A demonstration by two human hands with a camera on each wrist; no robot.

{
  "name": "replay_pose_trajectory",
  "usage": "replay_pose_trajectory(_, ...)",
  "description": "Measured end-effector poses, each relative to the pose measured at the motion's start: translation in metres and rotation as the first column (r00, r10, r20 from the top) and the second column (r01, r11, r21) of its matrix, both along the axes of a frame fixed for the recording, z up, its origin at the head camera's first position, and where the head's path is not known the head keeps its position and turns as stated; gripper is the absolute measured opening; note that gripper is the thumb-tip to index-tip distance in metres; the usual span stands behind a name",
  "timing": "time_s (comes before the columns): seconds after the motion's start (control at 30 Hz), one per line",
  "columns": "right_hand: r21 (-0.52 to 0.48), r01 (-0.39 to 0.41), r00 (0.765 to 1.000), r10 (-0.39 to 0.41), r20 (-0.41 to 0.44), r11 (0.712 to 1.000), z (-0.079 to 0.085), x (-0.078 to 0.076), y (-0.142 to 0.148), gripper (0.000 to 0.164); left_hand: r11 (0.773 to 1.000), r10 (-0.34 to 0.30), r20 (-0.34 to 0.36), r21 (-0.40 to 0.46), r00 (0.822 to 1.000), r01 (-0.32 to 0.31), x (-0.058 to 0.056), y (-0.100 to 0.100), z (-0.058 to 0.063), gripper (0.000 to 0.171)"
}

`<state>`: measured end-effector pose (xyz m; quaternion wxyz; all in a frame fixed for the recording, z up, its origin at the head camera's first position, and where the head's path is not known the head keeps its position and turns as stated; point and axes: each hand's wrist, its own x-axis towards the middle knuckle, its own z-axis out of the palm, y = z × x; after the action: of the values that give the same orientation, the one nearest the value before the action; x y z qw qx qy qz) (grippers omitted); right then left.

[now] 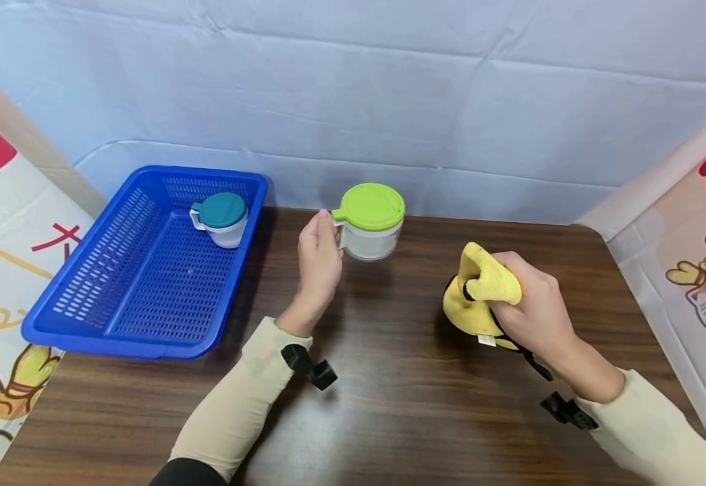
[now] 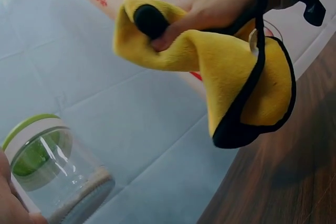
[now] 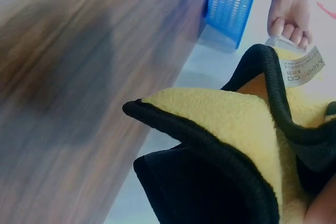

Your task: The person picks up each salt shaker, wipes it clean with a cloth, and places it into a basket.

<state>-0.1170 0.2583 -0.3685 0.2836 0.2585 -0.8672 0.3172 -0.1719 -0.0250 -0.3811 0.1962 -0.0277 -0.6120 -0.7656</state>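
My left hand (image 1: 318, 260) grips the handle of a clear seasoning jar (image 1: 372, 243) with a light green lid, held up over the back of the table. In the left wrist view a little pale content lies at the bottom of the jar (image 2: 79, 182). To the right, my right hand (image 1: 538, 307) holds a bunched yellow cloth (image 1: 471, 304) with black edging above the tabletop. The cloth (image 2: 226, 66) hangs in folds, and a white label (image 3: 303, 69) shows on it in the right wrist view. Jar and cloth are apart.
A blue plastic basket (image 1: 207, 337) stands at the left of the brown wooden table (image 1: 389, 405). Inside its back right corner sits a second jar with a teal lid (image 1: 222, 210). A pale cloth backdrop (image 1: 353, 101) rises behind the table, and printed sheets hang at both sides.
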Motion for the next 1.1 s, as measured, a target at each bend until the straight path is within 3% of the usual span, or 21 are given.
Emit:
replay_pose_trajectory(0.57, -0.094, -0.034, 0.999, 0.037, 0.035, 0.995, 0.022, 0.000, -0.029, 0.025, 0.997, -0.041, -0.028, -0.071, 0.999, 0.039, 0.008, 0.019, 0.009, 0.041)
replay_pose_trajectory(0.83, -0.051, -0.070, 0.997, 0.070, 0.008, 0.996, 0.027, -0.003, -0.055, 0.018, 0.992, -0.064, -0.018, -0.110, 0.998, 0.062, 0.014, 0.027, 0.011, 0.041)
replay_pose_trajectory(1.1, -0.003, -0.006, 1.000, 0.006, 0.011, 1.000, 0.031, -0.004, -0.076, 0.014, 0.991, -0.085, -0.028, -0.106, 0.996, 0.082, 0.017, 0.034, 0.012, 0.041)
